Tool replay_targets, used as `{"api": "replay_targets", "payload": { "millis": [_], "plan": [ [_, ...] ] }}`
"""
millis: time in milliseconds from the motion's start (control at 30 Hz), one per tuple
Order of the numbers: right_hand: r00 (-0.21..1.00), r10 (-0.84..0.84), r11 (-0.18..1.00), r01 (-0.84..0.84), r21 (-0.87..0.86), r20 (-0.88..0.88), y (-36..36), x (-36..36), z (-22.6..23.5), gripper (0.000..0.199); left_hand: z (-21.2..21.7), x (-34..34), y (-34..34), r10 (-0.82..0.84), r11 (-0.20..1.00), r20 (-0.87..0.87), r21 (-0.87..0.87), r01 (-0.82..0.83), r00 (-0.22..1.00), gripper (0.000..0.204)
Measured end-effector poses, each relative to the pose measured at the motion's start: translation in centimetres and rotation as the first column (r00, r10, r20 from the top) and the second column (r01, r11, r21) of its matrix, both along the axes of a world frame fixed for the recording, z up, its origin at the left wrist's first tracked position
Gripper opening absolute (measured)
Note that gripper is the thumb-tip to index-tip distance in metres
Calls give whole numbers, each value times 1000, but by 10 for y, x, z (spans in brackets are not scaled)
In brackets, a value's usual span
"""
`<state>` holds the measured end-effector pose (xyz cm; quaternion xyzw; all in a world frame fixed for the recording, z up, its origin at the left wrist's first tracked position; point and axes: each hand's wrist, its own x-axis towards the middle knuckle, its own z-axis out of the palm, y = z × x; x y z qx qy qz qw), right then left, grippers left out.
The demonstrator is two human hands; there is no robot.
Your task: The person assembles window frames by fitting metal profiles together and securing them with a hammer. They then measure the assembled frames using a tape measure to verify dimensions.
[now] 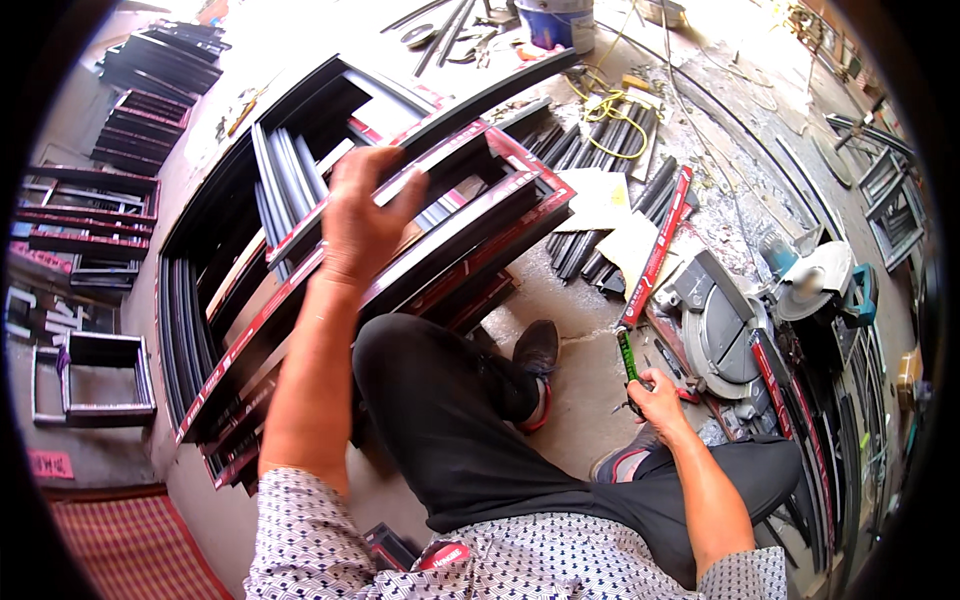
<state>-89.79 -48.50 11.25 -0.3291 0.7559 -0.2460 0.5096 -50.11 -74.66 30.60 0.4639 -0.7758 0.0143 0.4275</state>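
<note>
My left hand (368,205) is over a stack of dark window-type frames (235,345) with red-and-white strips. Its thumb stands apart from the curved fingers, and nothing shows between them. A dark metal bar (490,95) slants across the frames just beyond those fingers; whether they touch it is unclear. Low on the right, my right hand (655,397) is closed around a slim green tool with dark marks (627,355). Its exact kind cannot be made out, and the fingers hide its lower end. The tool's tip meets the near end of a red-faced bar (660,245).
A mitre saw (722,340) stands to the right, beside more long bars (790,410). Bundled dark profiles (625,130) and a yellow cord (607,105) lie farther off, near a blue-and-white bucket (556,25). More frames (95,375) are at the left.
</note>
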Motion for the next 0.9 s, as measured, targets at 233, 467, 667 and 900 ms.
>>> {"api": "replay_targets", "payload": {
  "millis": [233, 467, 667, 900],
  "plan": [
    [989, -16, 972, 51, -229, 149, -6, 30, 53, 42, -34, -112, 113, -374, 797, -88, 480, 368, 923, 48],
    [954, 157, 909, -37, -416, 257, 3, 76, 112, 29, -52, -135, 167, -448, 495, -308, 697, 519, 840, 39],
    [957, 173, 899, -58, -434, 232, 20, 76, 130, 37, -46, -132, 184, -448, 474, -395, 656, 588, 802, 33],
    [915, 279, 890, -131, -437, 293, 25, 78, 157, 48, -48, -124, 193, -389, 525, -519, 554, 646, 761, 30]
  ]
}}
